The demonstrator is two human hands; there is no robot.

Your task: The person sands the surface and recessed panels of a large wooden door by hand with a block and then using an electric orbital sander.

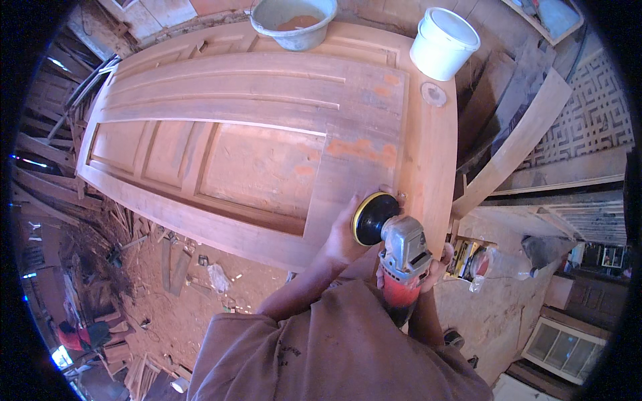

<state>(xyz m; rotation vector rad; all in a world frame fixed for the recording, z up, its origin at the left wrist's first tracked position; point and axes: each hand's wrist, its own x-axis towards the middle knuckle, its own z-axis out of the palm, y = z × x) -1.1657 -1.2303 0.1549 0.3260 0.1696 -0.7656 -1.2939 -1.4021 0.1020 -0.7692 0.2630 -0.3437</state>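
Note:
An angle grinder (406,244) with a silver gear head and a red body is held close to my torso, above the near right end of a panelled wooden door (358,175). My left hand (342,234) is closed round the edge of its round black sanding pad (376,218), which has a yellow rim. My right hand (433,273) grips the red body from the right; part of that hand is hidden behind the tool. Orange-brown filler patches and dust lie on the door's surface.
Another wooden door (428,154) lies underneath. On it, at the far side, stand a grey basin (294,33) with brown powder inside and a lidded white bucket (444,45). Wood scraps (177,267) litter the dirt floor at left. A long plank (521,140) leans at right.

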